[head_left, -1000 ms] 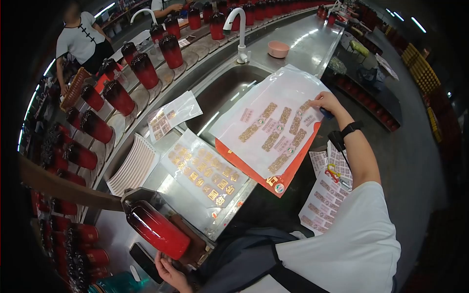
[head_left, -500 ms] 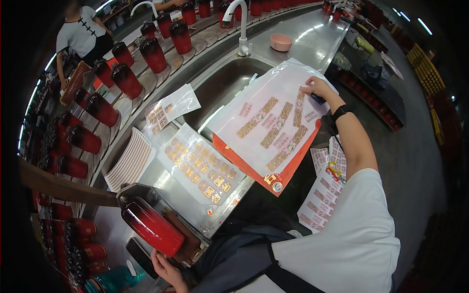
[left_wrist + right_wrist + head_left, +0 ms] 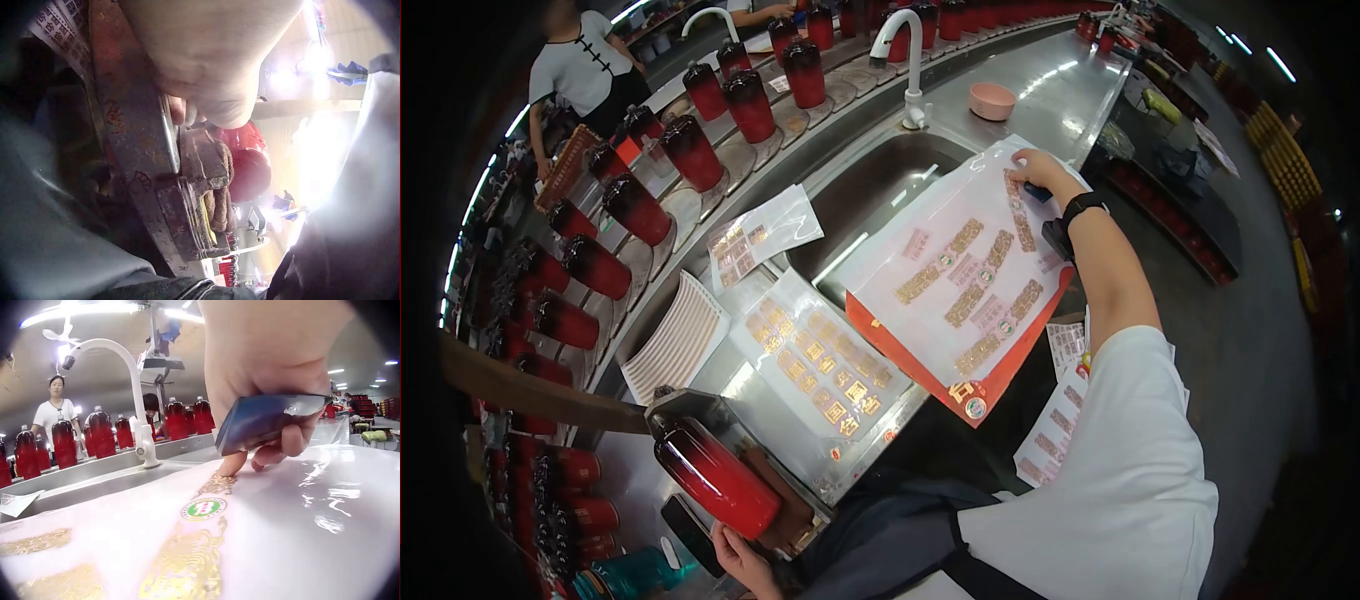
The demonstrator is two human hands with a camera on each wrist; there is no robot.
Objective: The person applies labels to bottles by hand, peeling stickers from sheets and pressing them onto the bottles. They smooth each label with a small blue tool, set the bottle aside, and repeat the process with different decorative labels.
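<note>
My right hand [image 3: 1048,172] is over the far right corner of a white sheet [image 3: 900,245] that bears gold patterned decal strips. Its curled fingers hold a flat dark blue scraper [image 3: 262,419] in the palm. A fingertip presses on the end of one gold strip [image 3: 1020,215], which has a round green-and-white emblem [image 3: 203,509]. At lower left, a glossy red-and-black bottle [image 3: 712,475] lies slanted in a stand. My left hand [image 3: 740,558] rests by the bottle's base with its fingers loosely extended; the left wrist view hides most of its fingers.
An orange-red sheet [image 3: 990,395] lies under the white one, beside the sink [image 3: 870,195]. Gold character decals [image 3: 815,350] and a ribbed white piece [image 3: 672,340] lie nearer. Several red bottles line the conveyor [image 3: 745,165]. A wooden bar [image 3: 540,395] reaches the stand. A phone [image 3: 690,535] lies lower left.
My right hand has moved toward the sheet's far edge, and the gold strip under its fingers has shifted that way, away from the neighbouring strips. The left hand stays by the bottle's base.
</note>
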